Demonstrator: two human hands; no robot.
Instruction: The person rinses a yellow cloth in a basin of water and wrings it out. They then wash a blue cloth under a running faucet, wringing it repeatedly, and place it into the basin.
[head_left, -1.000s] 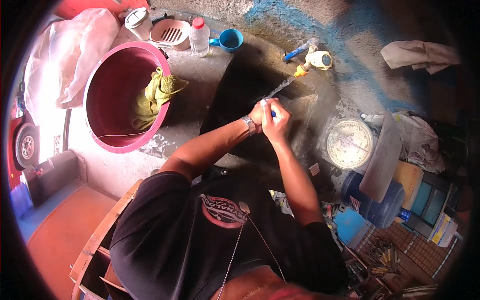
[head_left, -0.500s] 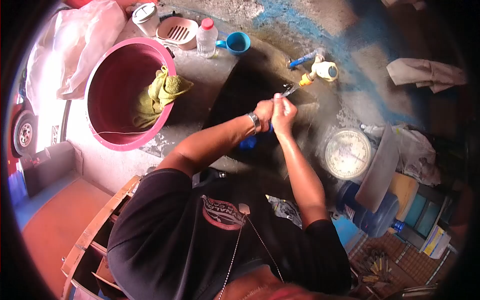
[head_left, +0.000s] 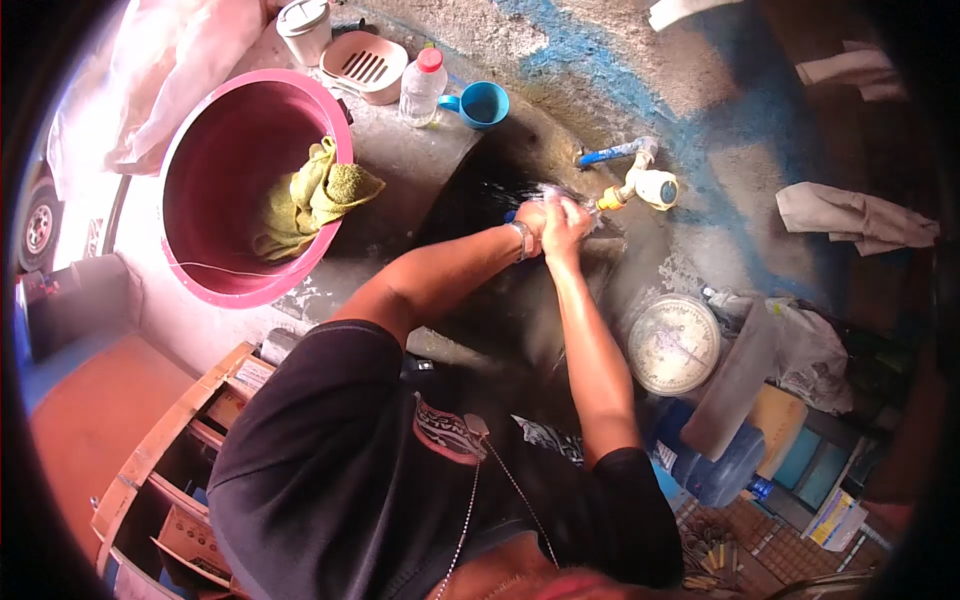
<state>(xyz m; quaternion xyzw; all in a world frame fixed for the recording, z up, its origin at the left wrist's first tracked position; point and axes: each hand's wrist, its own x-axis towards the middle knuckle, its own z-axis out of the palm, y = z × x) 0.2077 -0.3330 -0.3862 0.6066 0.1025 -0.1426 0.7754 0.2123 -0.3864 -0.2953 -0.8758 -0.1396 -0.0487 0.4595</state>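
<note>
Water runs from the tap, which has a yellow nozzle, and splashes over both hands above the dark basin. My left hand, with a metal watch on the wrist, is closed and pressed against my right hand. My right hand is also closed, right beside the nozzle. A bit of something blue shows at the left hand's edge; the fingers and the splash hide the rest of it.
On the left stands a pink tub with a yellow-green cloth over its rim. A soap dish, a red-capped bottle and a blue mug line the ledge. To the right are a dial scale and a water jug.
Both hands have come closer to the tap nozzle, and water now sprays leftward off them. The blue thing that hung below the hands is now mostly hidden. The view has shifted slightly.
</note>
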